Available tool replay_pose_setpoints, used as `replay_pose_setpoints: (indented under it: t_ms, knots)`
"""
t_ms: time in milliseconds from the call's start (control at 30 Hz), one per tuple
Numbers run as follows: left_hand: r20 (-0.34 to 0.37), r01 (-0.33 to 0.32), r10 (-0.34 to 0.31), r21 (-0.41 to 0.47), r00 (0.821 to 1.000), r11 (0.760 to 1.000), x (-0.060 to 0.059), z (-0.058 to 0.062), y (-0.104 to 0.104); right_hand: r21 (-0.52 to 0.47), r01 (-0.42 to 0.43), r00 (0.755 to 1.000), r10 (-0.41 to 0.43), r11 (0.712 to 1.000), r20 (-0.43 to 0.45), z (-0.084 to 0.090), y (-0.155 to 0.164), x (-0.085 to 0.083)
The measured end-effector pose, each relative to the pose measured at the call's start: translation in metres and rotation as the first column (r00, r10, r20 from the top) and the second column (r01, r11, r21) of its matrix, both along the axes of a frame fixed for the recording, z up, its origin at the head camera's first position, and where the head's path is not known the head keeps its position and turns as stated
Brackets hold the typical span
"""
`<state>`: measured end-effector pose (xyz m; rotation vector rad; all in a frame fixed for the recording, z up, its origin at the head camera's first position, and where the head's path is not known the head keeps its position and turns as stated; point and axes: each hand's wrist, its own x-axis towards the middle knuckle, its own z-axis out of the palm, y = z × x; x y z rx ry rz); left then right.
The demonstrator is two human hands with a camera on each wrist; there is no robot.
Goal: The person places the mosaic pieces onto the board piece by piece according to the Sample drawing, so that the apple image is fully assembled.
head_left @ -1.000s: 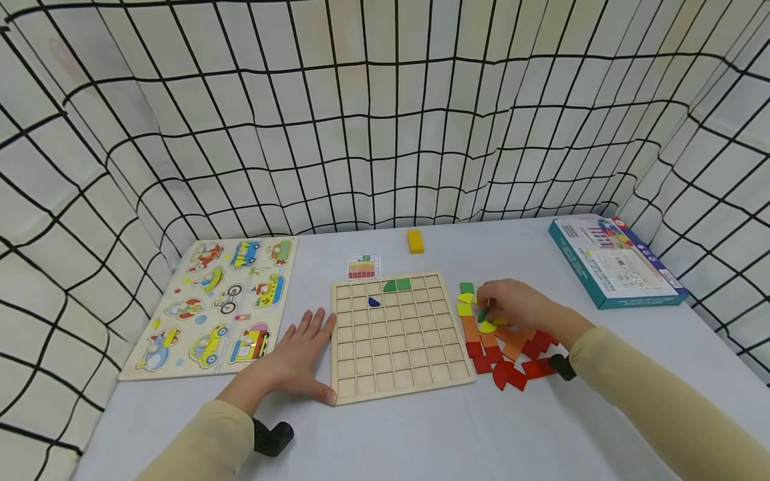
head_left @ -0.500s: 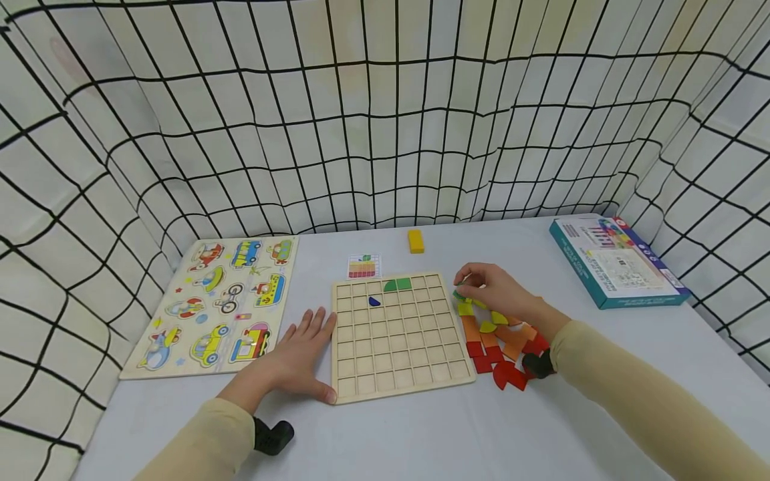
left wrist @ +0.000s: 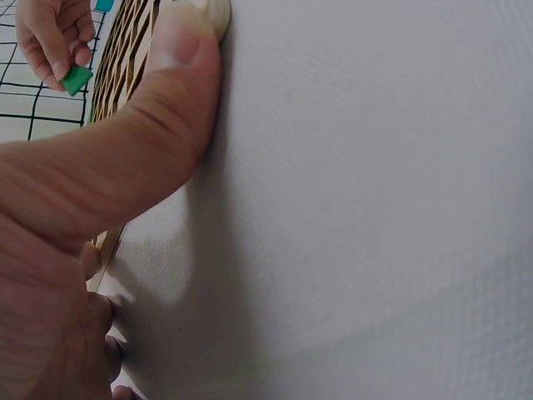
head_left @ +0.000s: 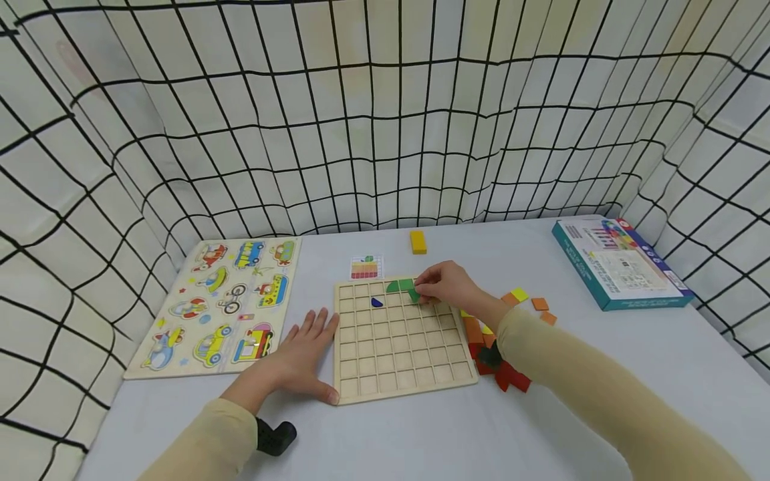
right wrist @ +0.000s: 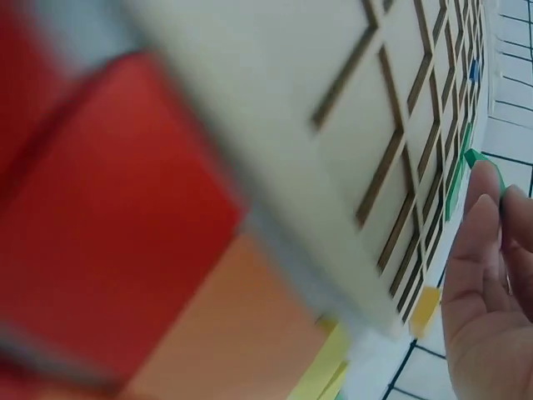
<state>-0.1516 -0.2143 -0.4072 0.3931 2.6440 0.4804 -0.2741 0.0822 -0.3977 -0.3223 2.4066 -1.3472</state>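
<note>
A small green piece (head_left: 414,294) is pinched by the fingers of the right hand (head_left: 448,286) over the far edge of the wooden grid board (head_left: 402,341), just beside the green pieces (head_left: 398,286) already seated there. The left hand (head_left: 299,361) is laid flat with straight fingers against the board's near left corner. Only the left wrist view shows the thumb (left wrist: 171,100) pressed to the board's edge; the head view alone shows the loose coloured pieces (head_left: 505,364) off the board's right edge.

A vehicle puzzle board (head_left: 225,304) lies at the worktop's (head_left: 601,361) left. A yellow block (head_left: 418,242) and a small pattern card (head_left: 365,267) sit near the back. A teal box (head_left: 619,262) lies far right.
</note>
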Motion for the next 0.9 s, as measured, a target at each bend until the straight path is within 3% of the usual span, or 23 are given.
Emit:
replay_pose_setpoints:
  t_ms: [300,900]
  knots:
    - [-0.008,0.002,-0.002,0.014,1.000,1.000,0.001,-0.001,0.001,0.120,0.056,0.998,-0.058,0.991,0.012,-0.005,-0.015,-0.008]
    - [-0.019,0.003,-0.002,0.024,1.000,1.000,0.002,0.001,-0.001,0.158,0.036,0.999,-0.033,0.987,-0.022,-0.009,-0.019,-0.008]
